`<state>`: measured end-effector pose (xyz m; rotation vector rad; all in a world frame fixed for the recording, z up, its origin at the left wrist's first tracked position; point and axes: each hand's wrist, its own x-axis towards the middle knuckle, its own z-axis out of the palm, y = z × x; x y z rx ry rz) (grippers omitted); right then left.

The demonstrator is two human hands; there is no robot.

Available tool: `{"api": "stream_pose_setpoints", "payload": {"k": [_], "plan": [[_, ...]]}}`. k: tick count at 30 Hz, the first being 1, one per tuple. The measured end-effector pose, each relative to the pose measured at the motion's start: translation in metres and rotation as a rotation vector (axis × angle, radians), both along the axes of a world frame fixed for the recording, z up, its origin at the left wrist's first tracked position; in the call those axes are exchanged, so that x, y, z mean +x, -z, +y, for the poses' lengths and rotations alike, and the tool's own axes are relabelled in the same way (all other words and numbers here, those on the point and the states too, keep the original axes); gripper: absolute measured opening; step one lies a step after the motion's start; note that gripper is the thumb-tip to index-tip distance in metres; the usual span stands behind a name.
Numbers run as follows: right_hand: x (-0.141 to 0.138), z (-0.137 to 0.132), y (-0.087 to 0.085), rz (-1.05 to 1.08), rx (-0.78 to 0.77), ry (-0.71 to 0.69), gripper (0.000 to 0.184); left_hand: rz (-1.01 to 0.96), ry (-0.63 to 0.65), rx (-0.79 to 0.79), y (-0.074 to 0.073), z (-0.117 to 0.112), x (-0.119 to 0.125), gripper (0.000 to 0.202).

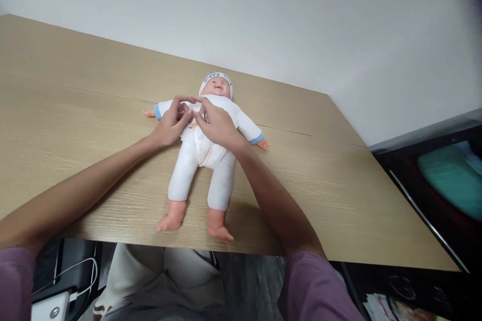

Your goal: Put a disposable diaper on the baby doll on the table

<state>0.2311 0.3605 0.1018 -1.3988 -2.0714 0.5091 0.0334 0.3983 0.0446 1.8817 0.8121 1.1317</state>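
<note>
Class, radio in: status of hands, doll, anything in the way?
Left hand and right hand at front of doll, grip unclear. Doll face-up on table, limbs spread. Hands partly block view of its front.

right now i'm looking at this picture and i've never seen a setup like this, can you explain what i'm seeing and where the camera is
There is no machine here: you see a person's bare left hand and bare right hand. The single picture comes from a camera worn on that person's head, looking forward and down, so the arms reach in from the bottom corners, in purple sleeves.

On the wooden table lies a baby doll on its back, feet towards the person. It wears a white outfit with blue cuffs and a cap.

Both hands are close together over the doll's chest. They may be pinching the cloth there, but the fingers hide too much to be sure.
</note>
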Motion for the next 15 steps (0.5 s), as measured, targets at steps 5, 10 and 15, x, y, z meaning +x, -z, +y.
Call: {"api": "stream_pose_setpoints", "payload": {"k": [5,10,15], "plan": [[0.006,-0.001,0.002,0.067,0.017,-0.014,0.052,0.039,0.01,-0.009,0.016,0.006,0.0,0.058],[0.012,0.007,0.003,0.084,0.149,0.016,0.054,0.044,-0.098,0.039,0.01,0.004,-0.002,0.054],[0.008,-0.038,-0.014,0.131,0.375,0.125,0.042,-0.026,-0.293,0.234,-0.028,-0.044,-0.002,0.036]]}}
